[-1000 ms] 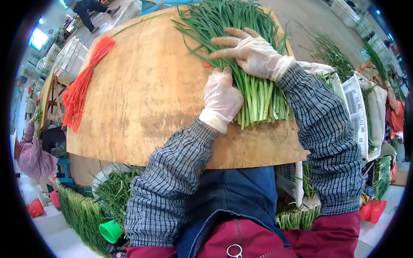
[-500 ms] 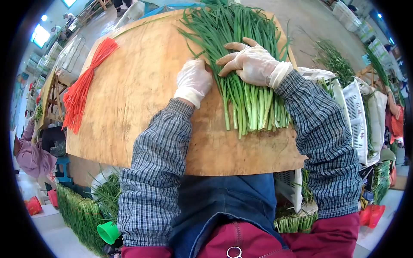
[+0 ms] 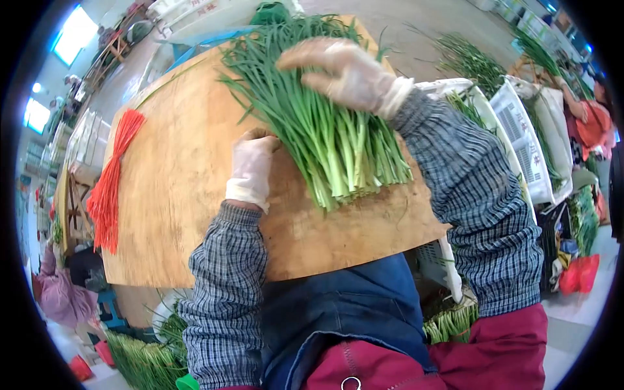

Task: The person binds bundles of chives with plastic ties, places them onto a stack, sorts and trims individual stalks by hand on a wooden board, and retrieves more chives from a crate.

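A heap of garlic chives [image 3: 331,140] lies on the wooden board [image 3: 188,175], leaves toward the far edge and pale cut stems toward me. My left hand [image 3: 252,162], in a thin whitish glove, is closed in a fist at the left side of the heap. Whatever its fingers may hold is hidden. Over the leaves hovers my right hand [image 3: 348,75], gloved too and slightly blurred, its fingers stretched out and apart with nothing in them. A bundle of red ties [image 3: 117,182] rests at the board's left edge.
White plastic crates [image 3: 520,140] with greens stand to the right of the board. More bundled greens [image 3: 143,354] are on the floor at lower left. A blue stool [image 3: 112,309] and a person in a mauve top [image 3: 65,292] are at far left; another person in orange [image 3: 591,123] is at far right.
My right hand has lifted off the chives and swung toward the leaf ends. My left hand stays closed beside the heap. The whole view has turned and shifted.
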Demonstrator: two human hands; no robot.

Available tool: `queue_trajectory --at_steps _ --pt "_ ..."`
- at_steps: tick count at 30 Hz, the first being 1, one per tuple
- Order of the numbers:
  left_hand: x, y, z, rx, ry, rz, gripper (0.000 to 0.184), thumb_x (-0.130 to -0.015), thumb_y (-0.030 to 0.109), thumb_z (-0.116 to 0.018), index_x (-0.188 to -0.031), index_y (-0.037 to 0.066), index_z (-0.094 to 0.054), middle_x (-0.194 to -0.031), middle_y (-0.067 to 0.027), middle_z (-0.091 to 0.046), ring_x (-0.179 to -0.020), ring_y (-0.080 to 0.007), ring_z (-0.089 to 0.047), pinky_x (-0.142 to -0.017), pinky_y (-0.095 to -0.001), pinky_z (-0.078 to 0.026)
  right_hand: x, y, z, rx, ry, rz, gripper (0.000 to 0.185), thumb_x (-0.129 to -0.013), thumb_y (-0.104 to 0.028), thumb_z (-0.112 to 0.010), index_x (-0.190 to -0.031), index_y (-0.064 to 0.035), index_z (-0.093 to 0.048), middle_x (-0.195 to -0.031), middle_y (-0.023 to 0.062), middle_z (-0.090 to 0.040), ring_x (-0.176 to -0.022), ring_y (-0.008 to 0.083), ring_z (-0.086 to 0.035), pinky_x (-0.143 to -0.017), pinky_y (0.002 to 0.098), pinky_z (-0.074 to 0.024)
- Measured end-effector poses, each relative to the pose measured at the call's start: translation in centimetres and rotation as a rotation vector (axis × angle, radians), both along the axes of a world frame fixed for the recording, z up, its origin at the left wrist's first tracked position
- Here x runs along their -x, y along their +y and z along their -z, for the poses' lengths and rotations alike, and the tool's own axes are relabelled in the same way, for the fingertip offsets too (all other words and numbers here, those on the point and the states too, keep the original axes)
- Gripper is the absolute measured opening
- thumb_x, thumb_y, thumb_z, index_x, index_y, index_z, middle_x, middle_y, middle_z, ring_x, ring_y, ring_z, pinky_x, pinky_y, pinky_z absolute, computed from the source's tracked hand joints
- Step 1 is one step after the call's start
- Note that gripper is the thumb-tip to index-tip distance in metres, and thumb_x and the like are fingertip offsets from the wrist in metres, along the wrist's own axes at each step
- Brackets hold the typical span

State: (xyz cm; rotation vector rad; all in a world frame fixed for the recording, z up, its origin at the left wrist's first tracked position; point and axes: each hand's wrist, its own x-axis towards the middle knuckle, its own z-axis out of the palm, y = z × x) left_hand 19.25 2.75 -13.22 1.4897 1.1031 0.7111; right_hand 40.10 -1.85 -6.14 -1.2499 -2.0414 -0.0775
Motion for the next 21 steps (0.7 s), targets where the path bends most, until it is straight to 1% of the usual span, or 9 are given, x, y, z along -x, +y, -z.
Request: queue_trajectory --at_steps 2,5,8,12,14,15,16,18,21 --pt "0.0 -0.2 -0.3 0.104 -0.032 0.003 0.009 -0.077 0.009 -0.055 -0.082 0.002 -0.058 -0.065 0.0013 -0.050 -0.050 -0.0065 -0.039 -0.045 -0.0229 -0.031 -1.9 -2.7 -1.5 -0.044 0.261 0.067 0.025 -0.085 -0.017 -0.053 -0.107 -0.0116 -0.062 -0.109 0.0094 -0.062 -0.101 0.0192 -0.058 -0.086 0.0335 -0.0473" --pt "0.0 -0.1 -0.2 0.198 -0.061 0.012 0.006 -0.079 0.009 -0.052 -0.079 0.005 -0.055 -0.064 0.0015 -0.047 -0.048 -0.0071 -0.037 -0.043 -0.0230 -0.030 -5.3 -7.9 -2.2 0.049 0.588 0.343 0.023 -0.085 -0.018 -0.052 -0.099 -0.0057 -0.065 -0.097 0.0082 -0.066 -0.090 0.0172 -0.060 -0.079 0.0280 -0.0481" --pt "-0.1 -0.7 -0.7 0.185 -0.050 0.013 0.007 -0.079 0.010 -0.051 -0.080 0.005 -0.056 -0.064 0.0012 -0.048 -0.049 -0.0077 -0.038 -0.044 -0.0235 -0.031 -9.0 -11.7 0.9 0.183 0.846 0.615 0.025 -0.083 -0.022 -0.055 -0.091 -0.0007 -0.067 -0.085 0.0086 -0.067 -0.076 0.0136 -0.061 -0.068 0.0251 -0.0468" --pt "0.2 -1.3 -1.0 0.221 -0.021 0.002 0.009 -0.081 0.011 -0.051 -0.081 0.004 -0.057 -0.065 0.0008 -0.050 -0.051 -0.0075 -0.041 -0.044 -0.0223 -0.033 -12.5 -14.6 7.0 0.673 0.531 0.901 0.040 -0.084 -0.036 -0.054 -0.087 0.0019 -0.067 -0.077 0.0127 -0.065 -0.072 0.0177 -0.060 -0.066 0.0316 -0.0458" --pt "0.3 -1.2 -1.0 0.219 -0.045 0.011 0.010 -0.081 0.011 -0.050 -0.082 0.004 -0.057 -0.065 0.0008 -0.051 -0.052 -0.0069 -0.043 -0.044 -0.0215 -0.033 -11.3 -14.2 9.1 0.833 0.658 0.867 0.046 -0.084 -0.041 -0.053 -0.096 0.0018 -0.065 -0.088 0.0179 -0.064 -0.083 0.0241 -0.060 -0.077 0.0325 -0.0450" --pt "0.4 -1.2 -0.9 0.209 -0.050 0.009 0.010 -0.080 0.012 -0.052 -0.082 0.004 -0.058 -0.064 0.0001 -0.051 -0.052 -0.0078 -0.044 -0.044 -0.0220 -0.034 -12.5 -13.6 12.2 0.780 0.617 0.777 0.052 -0.084 -0.043 -0.052 -0.108 0.0023 -0.059 -0.105 0.0212 -0.060 -0.099 0.0267 -0.057 -0.088 0.0302 -0.0407" --pt "0.5 -1.2 -0.9 0.199 -0.053 0.006 0.011 -0.080 0.013 -0.054 -0.083 0.003 -0.059 -0.063 -0.0006 -0.051 -0.051 -0.0086 -0.045 -0.045 -0.0226 -0.035 -10.3 -13.5 10.1 0.777 0.648 0.724 0.053 -0.085 -0.041 -0.052 -0.115 0.0014 -0.055 -0.116 0.0209 -0.055 -0.110 0.0257 -0.051 -0.093 0.0294 -0.0369" --pt "0.5 -1.2 -0.7 0.199 -0.050 -0.003 0.013 -0.079 0.013 -0.056 -0.083 0.003 -0.061 -0.061 -0.0014 -0.052 -0.051 -0.0096 -0.045 -0.045 -0.0232 -0.035 -8.2 -12.6 9.8 0.532 0.785 0.672 0.043 -0.088 -0.030 -0.052 -0.116 0.0024 -0.055 -0.113 0.0123 -0.059 -0.102 0.0181 -0.055 -0.088 0.0266 -0.0403" --pt "0.6 -1.0 -0.6 0.216 -0.054 -0.029 0.013 -0.078 0.013 -0.056 -0.083 0.002 -0.061 -0.059 -0.0014 -0.051 -0.049 -0.0096 -0.046 -0.044 -0.0234 -0.035 -8.7 -10.7 11.2 0.228 0.914 0.666 0.034 -0.087 -0.021 -0.055 -0.112 0.0017 -0.058 -0.106 0.0109 -0.062 -0.095 0.0159 -0.057 -0.084 0.0250 -0.0426"
